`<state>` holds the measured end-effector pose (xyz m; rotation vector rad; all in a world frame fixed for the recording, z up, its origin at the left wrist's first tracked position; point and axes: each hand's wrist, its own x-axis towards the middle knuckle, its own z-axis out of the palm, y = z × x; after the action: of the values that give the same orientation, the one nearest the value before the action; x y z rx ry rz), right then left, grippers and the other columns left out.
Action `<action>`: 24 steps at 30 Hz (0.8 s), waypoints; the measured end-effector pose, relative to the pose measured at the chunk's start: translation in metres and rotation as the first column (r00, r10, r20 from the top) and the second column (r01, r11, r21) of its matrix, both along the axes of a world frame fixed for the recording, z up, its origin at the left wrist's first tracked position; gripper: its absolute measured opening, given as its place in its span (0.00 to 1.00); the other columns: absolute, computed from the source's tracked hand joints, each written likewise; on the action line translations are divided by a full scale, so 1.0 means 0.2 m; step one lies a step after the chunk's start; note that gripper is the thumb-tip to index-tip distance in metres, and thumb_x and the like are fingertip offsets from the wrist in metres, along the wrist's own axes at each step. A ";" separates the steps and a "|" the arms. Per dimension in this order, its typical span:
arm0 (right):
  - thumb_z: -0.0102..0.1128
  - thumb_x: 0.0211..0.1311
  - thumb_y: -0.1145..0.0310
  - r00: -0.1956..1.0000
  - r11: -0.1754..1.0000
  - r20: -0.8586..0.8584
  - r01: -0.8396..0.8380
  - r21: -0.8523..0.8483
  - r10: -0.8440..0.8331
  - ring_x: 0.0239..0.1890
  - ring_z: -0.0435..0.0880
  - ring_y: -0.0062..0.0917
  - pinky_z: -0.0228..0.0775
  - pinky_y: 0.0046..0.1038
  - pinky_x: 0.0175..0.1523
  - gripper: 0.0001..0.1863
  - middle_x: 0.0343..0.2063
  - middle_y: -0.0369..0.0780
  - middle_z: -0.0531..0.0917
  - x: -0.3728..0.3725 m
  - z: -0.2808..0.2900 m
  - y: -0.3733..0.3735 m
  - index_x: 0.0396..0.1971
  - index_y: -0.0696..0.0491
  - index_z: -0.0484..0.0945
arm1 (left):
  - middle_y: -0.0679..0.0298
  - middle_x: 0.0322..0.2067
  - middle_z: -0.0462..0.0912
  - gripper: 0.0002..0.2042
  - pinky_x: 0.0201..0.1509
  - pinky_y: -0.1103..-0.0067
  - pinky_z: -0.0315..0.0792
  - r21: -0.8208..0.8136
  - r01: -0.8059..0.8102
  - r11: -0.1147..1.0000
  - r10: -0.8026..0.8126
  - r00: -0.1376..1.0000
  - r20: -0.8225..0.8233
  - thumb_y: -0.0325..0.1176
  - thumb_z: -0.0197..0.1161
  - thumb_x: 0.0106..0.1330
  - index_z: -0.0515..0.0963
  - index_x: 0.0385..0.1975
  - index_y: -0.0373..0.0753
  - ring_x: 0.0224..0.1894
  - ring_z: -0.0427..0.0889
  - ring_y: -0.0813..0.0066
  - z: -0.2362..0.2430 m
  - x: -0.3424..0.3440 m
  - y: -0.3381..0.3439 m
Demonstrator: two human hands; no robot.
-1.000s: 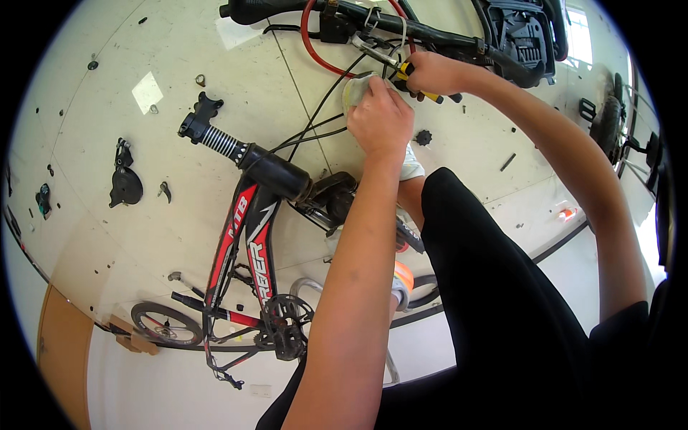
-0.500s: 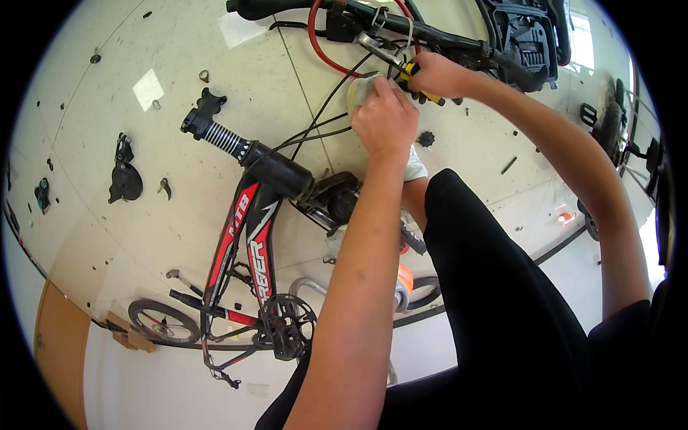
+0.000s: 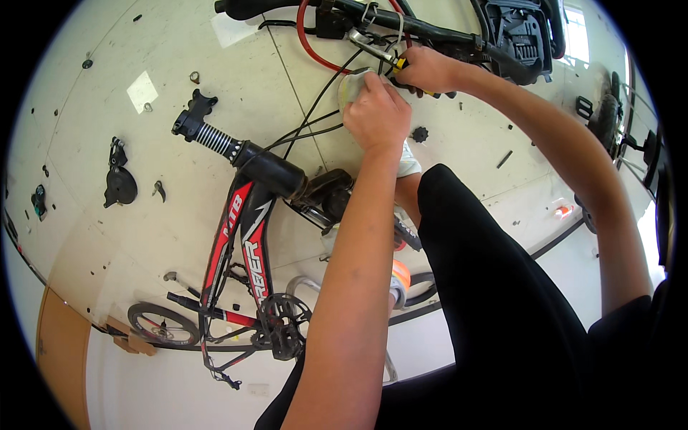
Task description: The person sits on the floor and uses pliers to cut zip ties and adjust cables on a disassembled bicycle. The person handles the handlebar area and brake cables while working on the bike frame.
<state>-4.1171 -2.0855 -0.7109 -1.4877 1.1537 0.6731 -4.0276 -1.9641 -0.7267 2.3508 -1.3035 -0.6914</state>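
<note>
My right hand [image 3: 431, 69] is closed round the yellow and black handle of a wrench [image 3: 369, 46]. The wrench's silver head reaches up to a clamp on a black handlebar [image 3: 430, 29] lying on the floor. My left hand [image 3: 377, 115] is closed just to the left of the right hand, above my pale shoe [image 3: 408, 161]. Its fingertips are hidden, so what they pinch cannot be made out. Black cables [image 3: 313, 120] run from beside the left hand to a red and black bicycle frame [image 3: 247, 236] on the left. A red cable [image 3: 304, 44] loops by the handlebar.
A black tool case [image 3: 516, 39] lies open beyond the handlebar. Loose on the tiled floor are a derailleur [image 3: 120, 179], a small lever [image 3: 159, 189], a ring clamp [image 3: 194, 77] and a black knob [image 3: 420, 134]. A wheel [image 3: 608, 115] stands at the right.
The view has shifted slightly, moving the whole scene a little left and up. Both hands keep nearly the same place and grip at the handlebar.
</note>
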 end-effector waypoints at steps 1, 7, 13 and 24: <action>0.50 0.52 0.64 0.999 1.000 0.032 0.021 -0.021 -0.021 0.18 0.81 0.30 0.72 0.28 0.25 0.18 0.18 0.45 0.80 -0.01 -0.03 0.02 0.16 0.66 0.73 | 0.56 0.18 0.78 0.07 0.22 0.61 0.69 -0.009 0.000 1.000 0.000 1.000 -0.010 0.36 0.49 0.62 0.67 0.26 0.40 0.20 0.78 0.51 -0.01 0.00 0.00; 0.52 0.49 0.62 0.985 0.951 0.034 -0.157 -0.266 0.172 0.19 0.80 0.32 0.71 0.33 0.27 0.19 0.15 0.48 0.78 -0.01 0.00 0.06 0.15 0.66 0.73 | 0.60 0.17 0.77 0.06 0.25 0.68 0.69 0.026 0.039 0.999 -0.041 0.998 0.050 0.33 0.53 0.59 0.67 0.24 0.39 0.19 0.78 0.59 0.02 0.00 0.00; 0.50 0.49 0.63 0.997 0.988 0.011 -0.077 -0.133 0.080 0.19 0.78 0.39 0.70 0.35 0.28 0.19 0.12 0.51 0.75 0.01 0.03 0.03 0.13 0.67 0.72 | 0.60 0.16 0.77 0.07 0.25 0.68 0.70 0.004 0.032 0.999 -0.032 0.998 0.052 0.34 0.52 0.59 0.67 0.24 0.39 0.18 0.78 0.59 0.00 0.00 0.01; 0.52 0.45 0.63 0.976 0.845 -0.081 -0.216 -0.489 0.202 0.25 0.78 0.49 0.70 0.41 0.34 0.17 0.19 0.56 0.77 -0.04 -0.02 0.09 0.16 0.66 0.74 | 0.60 0.16 0.77 0.06 0.25 0.68 0.70 -0.022 0.035 0.999 -0.033 0.997 0.075 0.33 0.53 0.58 0.67 0.24 0.39 0.18 0.77 0.58 0.00 -0.01 0.01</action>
<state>-4.1247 -2.0681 -0.7156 -2.0712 1.2553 0.5642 -4.0301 -1.9622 -0.7274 2.3612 -1.3782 -0.6007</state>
